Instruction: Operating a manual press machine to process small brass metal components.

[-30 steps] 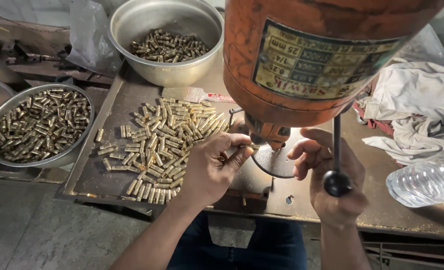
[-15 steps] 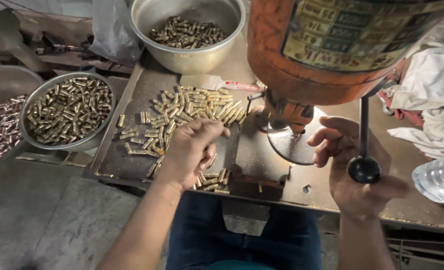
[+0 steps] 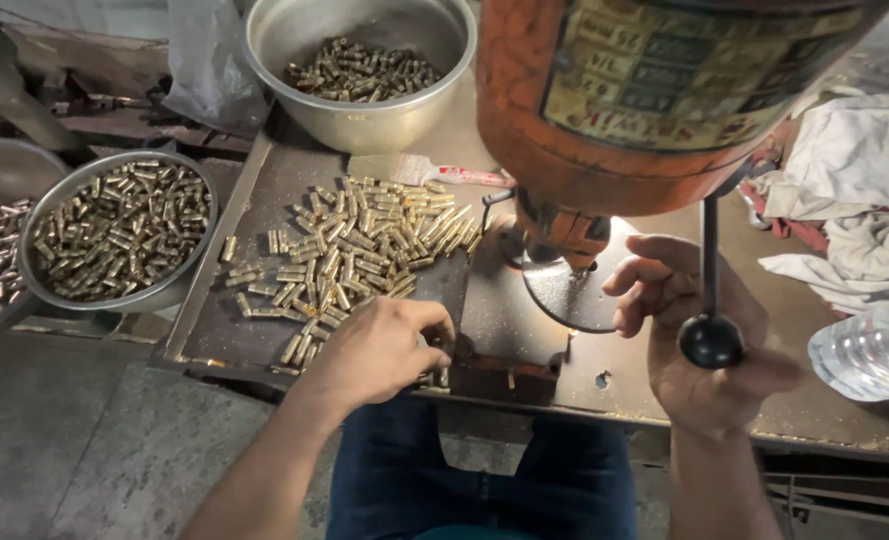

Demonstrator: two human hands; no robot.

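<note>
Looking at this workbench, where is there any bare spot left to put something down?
Bare metal shows between the loose brass pieces and the round drill plate, and along the tray's left edge beside the side bowl. The middle of the tray is crowded with pieces; the left hand covers the near edge, and rags and a bottle fill the right.

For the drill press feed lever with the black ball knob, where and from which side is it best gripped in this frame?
Probably at the black ball knob ending the lever rod. The rod hangs nearly upright with the knob at its lower end, and the round knob fills a palm. Coming from below and from the person's side suits it: the right hand lies open under the knob, palm up, fingers not closed.
</note>
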